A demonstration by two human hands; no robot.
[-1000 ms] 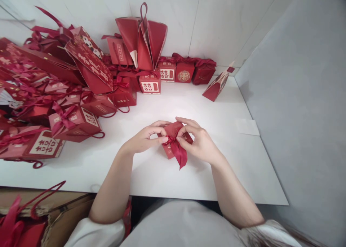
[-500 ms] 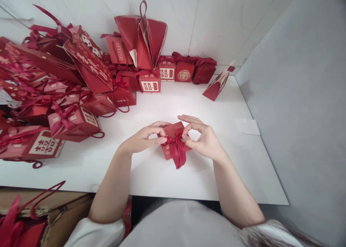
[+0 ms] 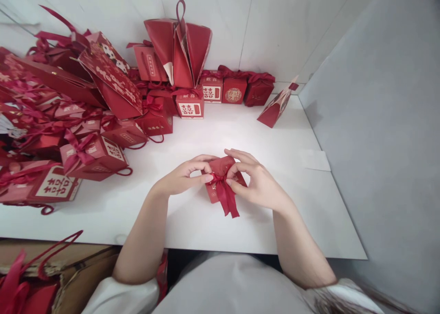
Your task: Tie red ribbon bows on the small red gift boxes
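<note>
A small red gift box (image 3: 212,194) sits on the white table in front of me, with a dark red ribbon (image 3: 227,199) tied in a bow on its top. The ribbon's two tails hang over the near side. At the box's left, my left hand (image 3: 187,174) pinches the left part of the bow between thumb and forefinger. From the right, my right hand (image 3: 252,179) pinches the bow close to its knot, its other fingers stretched over the box. My fingers partly hide the bow's loops.
Many red gift boxes (image 3: 92,156) with ribbons crowd the table's left side and back. A red wedge-shaped box (image 3: 275,108) stands at the back right, near the grey wall (image 3: 385,144). A cardboard carton (image 3: 79,268) with red boxes is at the lower left.
My right hand has moved slightly left toward the knot and pinches the bow there. The ribbon tails have shifted a little to the right. My left hand has hardly moved.
</note>
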